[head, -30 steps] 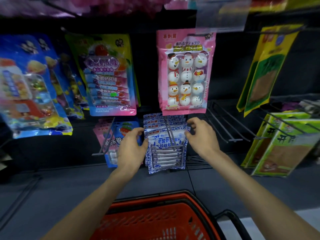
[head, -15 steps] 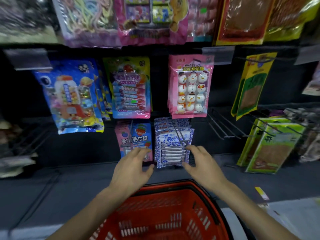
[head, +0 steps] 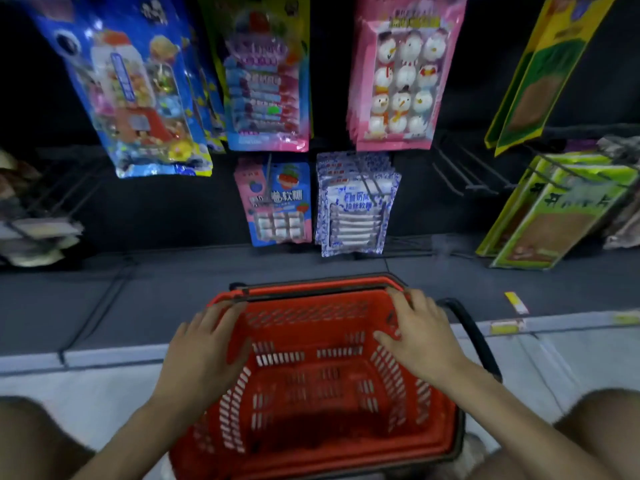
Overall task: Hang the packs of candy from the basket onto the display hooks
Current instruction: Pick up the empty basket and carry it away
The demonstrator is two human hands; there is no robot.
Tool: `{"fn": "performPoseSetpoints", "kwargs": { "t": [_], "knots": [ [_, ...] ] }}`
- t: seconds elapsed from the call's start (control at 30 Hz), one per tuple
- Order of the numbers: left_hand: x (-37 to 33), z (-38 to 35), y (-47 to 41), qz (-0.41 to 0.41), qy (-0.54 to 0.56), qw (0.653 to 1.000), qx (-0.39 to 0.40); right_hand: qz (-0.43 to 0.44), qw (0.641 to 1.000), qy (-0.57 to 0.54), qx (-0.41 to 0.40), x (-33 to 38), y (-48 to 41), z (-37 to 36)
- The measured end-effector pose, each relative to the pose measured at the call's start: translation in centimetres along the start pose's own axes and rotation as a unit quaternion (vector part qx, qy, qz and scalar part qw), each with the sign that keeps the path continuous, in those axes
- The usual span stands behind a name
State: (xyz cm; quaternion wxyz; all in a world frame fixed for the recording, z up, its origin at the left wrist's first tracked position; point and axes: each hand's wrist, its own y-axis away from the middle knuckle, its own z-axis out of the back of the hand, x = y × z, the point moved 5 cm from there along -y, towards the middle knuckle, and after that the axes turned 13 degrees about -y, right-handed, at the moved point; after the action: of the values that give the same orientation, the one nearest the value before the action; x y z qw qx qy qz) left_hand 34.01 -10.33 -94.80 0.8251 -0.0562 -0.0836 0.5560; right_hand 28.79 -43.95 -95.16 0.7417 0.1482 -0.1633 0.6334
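Note:
A red plastic basket (head: 311, 431) sits on the floor in front of me, and I see no packs inside it. My left hand (head: 204, 355) hovers over its left rim with fingers relaxed, holding nothing. My right hand (head: 420, 336) is spread over the right rim, also holding nothing. A stack of blue-and-white candy packs (head: 356, 206) hangs on a display hook (head: 369, 183) at the lower middle of the rack, well beyond both hands. Beside it on the left hangs a pink-and-blue candy pack (head: 277, 206).
Above hang a pink snowman pack (head: 401, 74), a striped candy pack (head: 266, 74) and a blue toy-candy pack (head: 135, 84). Bare hooks (head: 460, 171) stick out right of the blue-and-white packs. Green-yellow snack packs (head: 554, 213) hang at the right. The basket's black handle (head: 474, 337) lies to its right.
Both hands have drawn back from the blue-and-white packs on the hook and come down over the basket's rims. The camera has tilted down, showing more of the basket.

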Motion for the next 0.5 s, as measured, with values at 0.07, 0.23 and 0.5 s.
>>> {"fn": "performPoseSetpoints", "kwargs": {
  "t": [0.07, 0.23, 0.5],
  "knots": [
    [0.1, -1.6, 0.9, 0.016, -0.013, 1.000, 0.006, 0.007, 0.999, 0.041, 0.016, -0.7, 0.5, -1.9],
    [-0.2, -4.0, 0.4, 0.008, -0.070, 0.997, 0.017, 0.034, 0.988, 0.145, 0.034, -3.1, 1.8, -5.3],
    [0.9, -6.4, 5.1, 0.071, -0.060, 0.992, 0.085, -0.005, 0.982, 0.186, 0.028, -4.4, 4.0, -5.8]
  ]
}}
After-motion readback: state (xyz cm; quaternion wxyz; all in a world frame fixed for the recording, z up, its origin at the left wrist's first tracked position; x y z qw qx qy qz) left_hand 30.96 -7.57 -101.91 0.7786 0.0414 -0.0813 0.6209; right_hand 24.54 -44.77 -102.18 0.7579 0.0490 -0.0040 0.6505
